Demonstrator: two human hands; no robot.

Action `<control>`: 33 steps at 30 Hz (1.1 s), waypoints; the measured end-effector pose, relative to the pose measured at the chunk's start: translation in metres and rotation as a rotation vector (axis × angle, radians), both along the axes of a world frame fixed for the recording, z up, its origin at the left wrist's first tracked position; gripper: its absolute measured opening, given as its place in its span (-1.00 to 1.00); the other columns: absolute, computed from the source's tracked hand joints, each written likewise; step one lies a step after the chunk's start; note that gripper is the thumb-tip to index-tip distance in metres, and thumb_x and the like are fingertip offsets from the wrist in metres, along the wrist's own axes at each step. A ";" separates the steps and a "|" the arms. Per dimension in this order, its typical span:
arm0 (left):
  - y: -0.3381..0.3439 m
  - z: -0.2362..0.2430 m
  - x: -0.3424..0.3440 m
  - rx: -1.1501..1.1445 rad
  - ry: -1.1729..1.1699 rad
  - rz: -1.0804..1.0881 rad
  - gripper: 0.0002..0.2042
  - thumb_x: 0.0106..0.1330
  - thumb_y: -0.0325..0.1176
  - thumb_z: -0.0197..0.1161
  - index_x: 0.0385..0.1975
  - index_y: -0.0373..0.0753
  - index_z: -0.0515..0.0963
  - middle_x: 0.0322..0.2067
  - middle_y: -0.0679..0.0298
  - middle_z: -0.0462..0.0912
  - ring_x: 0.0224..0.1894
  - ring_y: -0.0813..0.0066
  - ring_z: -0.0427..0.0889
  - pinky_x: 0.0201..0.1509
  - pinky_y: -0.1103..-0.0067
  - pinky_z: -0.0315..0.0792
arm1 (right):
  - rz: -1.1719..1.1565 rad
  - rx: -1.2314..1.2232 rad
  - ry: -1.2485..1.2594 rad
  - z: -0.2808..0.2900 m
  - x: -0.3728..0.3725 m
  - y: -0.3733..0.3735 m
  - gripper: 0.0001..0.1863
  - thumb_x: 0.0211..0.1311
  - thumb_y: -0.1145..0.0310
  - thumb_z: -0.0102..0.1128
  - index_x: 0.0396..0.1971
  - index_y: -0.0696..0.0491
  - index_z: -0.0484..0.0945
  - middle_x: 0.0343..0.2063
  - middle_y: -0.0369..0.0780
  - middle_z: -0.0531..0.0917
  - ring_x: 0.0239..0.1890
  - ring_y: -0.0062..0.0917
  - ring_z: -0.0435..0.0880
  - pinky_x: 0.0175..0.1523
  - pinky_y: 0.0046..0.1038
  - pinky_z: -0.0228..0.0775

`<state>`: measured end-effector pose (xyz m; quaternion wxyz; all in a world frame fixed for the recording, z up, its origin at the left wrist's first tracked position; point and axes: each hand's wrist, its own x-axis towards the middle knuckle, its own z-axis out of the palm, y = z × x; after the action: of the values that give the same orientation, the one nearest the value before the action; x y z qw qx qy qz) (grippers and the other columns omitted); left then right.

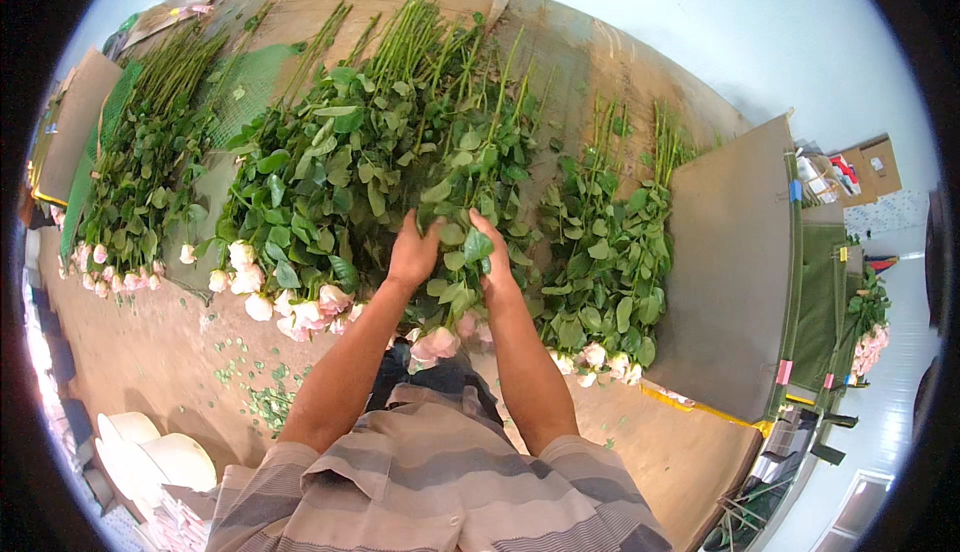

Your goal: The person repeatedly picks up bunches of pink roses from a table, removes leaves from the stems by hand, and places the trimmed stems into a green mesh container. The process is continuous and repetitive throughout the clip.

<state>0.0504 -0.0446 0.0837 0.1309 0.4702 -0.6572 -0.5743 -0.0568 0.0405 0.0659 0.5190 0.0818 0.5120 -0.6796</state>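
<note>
Pink roses (436, 344) with leafy stems lie between my forearms, their heads toward my body. My left hand (413, 252) is at the left of these stems, thumb and fingers apart among the leaves, with nothing visibly gripped. On the right side of the same roses, my right hand (492, 247) curls about the leafy stems; a broad leaf (478, 244) covers part of its palm and hides some fingers. Left of my hands spreads a large pile of roses (310, 167), pale pink heads toward me and cut stems pointing away. Leaves blur slightly around my fingers.
Another rose bundle (150, 172) lies far left by green netting (250, 82). More roses (605, 262) lie right, beside an upright grey panel (725, 272). Fallen leaves (270, 397) and white rounded objects (155, 457) are at lower left. A cardboard box (878, 167) stands far right.
</note>
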 end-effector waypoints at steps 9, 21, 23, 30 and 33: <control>-0.025 0.011 0.000 0.459 0.007 -0.032 -0.55 0.24 -0.15 0.27 0.04 -0.29 0.48 -0.04 0.20 0.56 -0.07 0.35 0.51 0.02 0.41 0.37 | 0.050 0.209 0.469 -0.003 0.010 -0.004 -0.56 0.22 0.25 0.21 0.03 0.15 0.44 -0.10 -0.10 0.54 -0.10 -0.28 0.53 -0.08 -0.18 0.34; -0.015 0.018 0.004 -0.852 -0.181 -0.050 -0.55 0.23 -0.26 0.24 0.07 -0.32 0.39 -0.06 -0.03 0.50 -0.02 0.03 0.48 0.07 0.29 0.37 | -0.019 0.238 0.098 -0.030 -0.028 0.014 -0.24 0.27 0.04 0.10 0.30 0.19 0.07 0.30 -0.03 0.11 0.27 -0.12 0.18 0.24 0.08 0.05; 0.014 0.031 0.004 -0.752 -0.054 -0.099 -0.53 0.23 -0.26 0.26 0.10 -0.30 0.38 -0.10 0.00 0.51 -0.04 0.04 0.50 0.08 0.32 0.37 | -0.003 0.113 0.009 -0.003 -0.019 0.011 -0.20 0.29 -0.02 0.04 0.36 0.12 -0.01 0.39 -0.03 -0.09 0.43 -0.13 -0.22 0.38 0.12 -0.31; -0.005 0.017 0.004 0.579 0.103 -0.071 -0.63 0.23 -0.23 0.25 -0.09 -0.39 0.50 -0.29 0.13 0.64 -0.27 0.38 0.64 -0.19 0.43 0.52 | 0.063 -0.291 -0.259 0.000 -0.016 0.000 -0.48 0.27 -0.04 0.07 0.02 0.07 0.41 -0.13 -0.16 0.53 -0.10 -0.35 0.50 0.05 -0.25 0.31; -0.020 0.022 0.011 0.581 0.104 0.008 -0.74 0.17 -0.32 0.27 -0.24 -0.37 0.54 -0.39 0.16 0.63 -0.42 0.36 0.64 -0.33 0.45 0.55 | 0.110 -0.039 0.105 0.007 -0.028 -0.003 -0.65 0.31 0.13 0.07 -0.14 0.12 0.45 -0.35 -0.16 0.57 -0.32 -0.41 0.56 -0.17 -0.33 0.46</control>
<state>0.0611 -0.0644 0.1059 0.0266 0.4605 -0.4559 -0.7611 -0.0845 0.0375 0.0730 0.5295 0.0075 0.5291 -0.6631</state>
